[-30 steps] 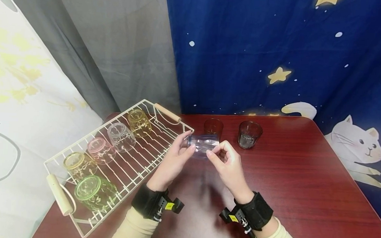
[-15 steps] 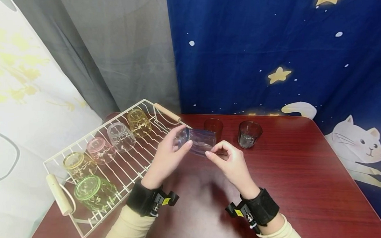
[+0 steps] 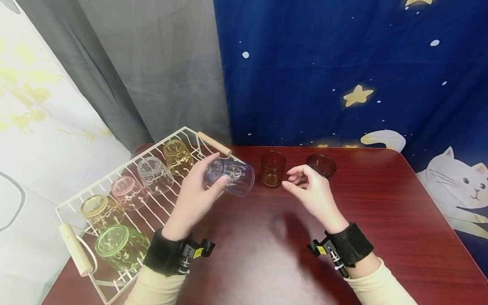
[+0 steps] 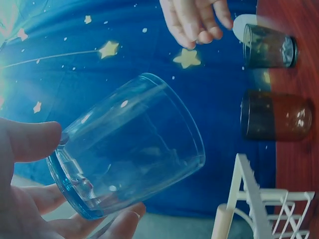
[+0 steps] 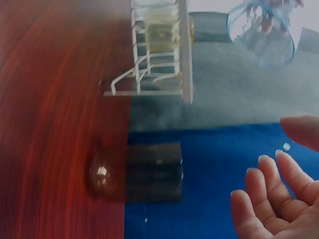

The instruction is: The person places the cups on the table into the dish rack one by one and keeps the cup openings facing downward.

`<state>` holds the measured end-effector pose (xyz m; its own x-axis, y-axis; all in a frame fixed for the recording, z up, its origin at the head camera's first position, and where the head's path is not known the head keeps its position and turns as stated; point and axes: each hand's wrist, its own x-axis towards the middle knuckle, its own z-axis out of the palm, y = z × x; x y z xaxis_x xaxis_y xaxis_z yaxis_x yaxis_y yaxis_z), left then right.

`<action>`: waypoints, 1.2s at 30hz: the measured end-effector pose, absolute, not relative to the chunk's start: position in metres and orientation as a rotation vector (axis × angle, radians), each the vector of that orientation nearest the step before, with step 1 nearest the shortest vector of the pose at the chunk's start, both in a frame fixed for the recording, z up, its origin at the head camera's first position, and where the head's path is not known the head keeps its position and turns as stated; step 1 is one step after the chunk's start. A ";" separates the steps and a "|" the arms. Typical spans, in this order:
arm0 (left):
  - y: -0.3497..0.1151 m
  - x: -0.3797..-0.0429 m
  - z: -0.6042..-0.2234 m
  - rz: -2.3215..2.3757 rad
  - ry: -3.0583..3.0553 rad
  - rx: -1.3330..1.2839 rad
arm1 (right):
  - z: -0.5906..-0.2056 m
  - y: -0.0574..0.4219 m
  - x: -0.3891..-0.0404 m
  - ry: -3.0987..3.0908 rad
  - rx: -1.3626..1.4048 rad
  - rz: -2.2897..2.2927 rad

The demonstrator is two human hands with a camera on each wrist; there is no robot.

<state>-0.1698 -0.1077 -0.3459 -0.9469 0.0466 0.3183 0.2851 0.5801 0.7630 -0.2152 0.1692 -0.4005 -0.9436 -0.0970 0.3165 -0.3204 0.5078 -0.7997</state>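
A clear bluish drinking glass [image 3: 240, 177] is gripped near its base by my left hand [image 3: 196, 191], raised over the table beside the rack. Its open rim points to the right, and in the left wrist view the thumb and fingers wrap the thick bottom of the glass [image 4: 132, 149]. My right hand [image 3: 313, 191] hovers with loosely bent fingers and holds nothing. Just left of its fingertips stands an amber-brown glass [image 3: 272, 169], upright on the table. Behind the right hand is a dark grey glass [image 3: 322, 163], partly hidden by it.
A white wire rack [image 3: 166, 233] with wooden handles stands on the left. Upside-down glasses line it: a green one [image 3: 121, 247], a pink one [image 3: 129, 192], a clear one [image 3: 155, 175] and yellowish ones. A curtain [image 3: 311, 74] hangs behind the dark red table [image 3: 379, 211].
The right hand has let go of the bluish glass and moved right. The left hand has carried the glass left toward the rack, its rim tipping lower.
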 end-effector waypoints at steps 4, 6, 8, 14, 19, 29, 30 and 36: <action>-0.118 -0.168 -0.344 -1.249 -2.560 -0.255 | -0.401 0.181 -0.225 -2.562 0.332 1.288; -0.125 -0.166 -0.343 -1.218 -2.560 -0.238 | -0.402 0.186 -0.229 -2.594 0.322 1.251; -0.131 -0.164 -0.342 -1.193 -2.568 -0.210 | -0.402 0.192 -0.233 -2.632 0.314 1.226; -0.146 -0.157 -0.341 -1.070 -2.610 -0.147 | -0.401 0.209 -0.244 -2.669 0.268 1.183; -0.153 -0.150 -0.339 -0.940 -2.623 -0.094 | -0.405 0.222 -0.253 -2.675 0.219 1.131; -0.173 -0.139 -0.338 -0.832 -2.697 -0.024 | -0.413 0.243 -0.270 -2.689 0.162 1.044; -0.175 -0.138 -0.339 -0.831 -2.706 -0.017 | -0.413 0.245 -0.271 -2.695 0.157 1.044; -0.187 -0.132 -0.343 -0.844 -2.750 0.028 | -0.418 0.250 -0.274 -2.729 0.137 1.030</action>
<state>-0.1322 -0.1868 -0.3432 -0.9649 -0.0952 0.2449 0.0586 0.8306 0.5538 -0.2744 0.2500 -0.4178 -0.9712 -0.0088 0.2381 -0.1640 0.7499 -0.6409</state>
